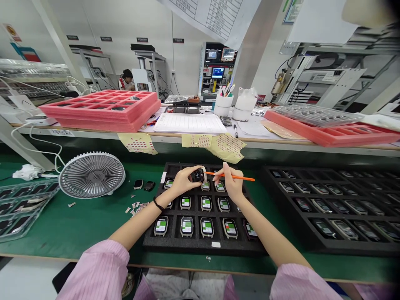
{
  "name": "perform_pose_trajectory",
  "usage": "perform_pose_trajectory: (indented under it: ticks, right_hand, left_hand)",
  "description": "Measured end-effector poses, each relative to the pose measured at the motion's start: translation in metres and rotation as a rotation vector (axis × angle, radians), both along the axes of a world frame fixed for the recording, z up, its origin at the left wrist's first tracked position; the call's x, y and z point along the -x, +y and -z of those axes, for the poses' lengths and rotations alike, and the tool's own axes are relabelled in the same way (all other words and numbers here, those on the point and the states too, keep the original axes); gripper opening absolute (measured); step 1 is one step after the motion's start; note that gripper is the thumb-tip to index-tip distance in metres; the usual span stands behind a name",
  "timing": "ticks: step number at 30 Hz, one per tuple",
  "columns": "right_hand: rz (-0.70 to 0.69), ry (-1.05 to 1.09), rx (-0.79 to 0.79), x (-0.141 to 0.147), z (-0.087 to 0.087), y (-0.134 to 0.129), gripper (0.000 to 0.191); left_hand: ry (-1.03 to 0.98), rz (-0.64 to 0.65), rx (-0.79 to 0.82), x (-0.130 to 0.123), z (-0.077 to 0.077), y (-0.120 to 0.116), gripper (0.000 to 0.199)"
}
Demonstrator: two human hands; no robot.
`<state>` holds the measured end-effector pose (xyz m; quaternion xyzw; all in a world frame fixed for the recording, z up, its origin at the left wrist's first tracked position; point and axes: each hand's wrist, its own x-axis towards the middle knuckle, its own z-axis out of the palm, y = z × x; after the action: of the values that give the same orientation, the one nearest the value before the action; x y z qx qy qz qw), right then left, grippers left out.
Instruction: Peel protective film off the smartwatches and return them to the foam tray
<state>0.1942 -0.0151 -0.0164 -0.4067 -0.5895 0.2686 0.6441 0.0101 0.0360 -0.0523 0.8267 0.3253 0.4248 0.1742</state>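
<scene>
Directly ahead, at twelve o'clock, a black tray (pixel 175 244) of watches (pixel 206 227) sits on our green worktop (pixel 78 229). Over its far rows, our left hand (pixel 183 180) grips one watch (pixel 196 175); our right hand (pixel 230 181) pinches an orange stick (pixel 246 178), its end at that watch's edge. A fan (pixel 93 175) stands toward ten o'clock; beyond, pink trays (pixel 96 122) sit at eleven.

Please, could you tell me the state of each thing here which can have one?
Left hand: closed on watch
Right hand: closed on stick
Watch: held, screen mostly dark with pale marks
Stick: held, tip at watch
Middle watches: screens lit
Right watches: screens look dark
Fan: running or not, cannot tell
Monitor: on
Left pink trays: stacked
</scene>
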Motion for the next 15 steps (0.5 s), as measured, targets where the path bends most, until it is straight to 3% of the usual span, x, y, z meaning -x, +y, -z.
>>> perform_pose_trajectory:
  ticks: [15]
  right_hand:
    - [-0.023,-0.013,0.041,0.0037,0.0049,0.0029,0.052]
  left_hand:
    - [0.020,-0.012,-0.056,0.0007,0.0017,0.0003,0.056]
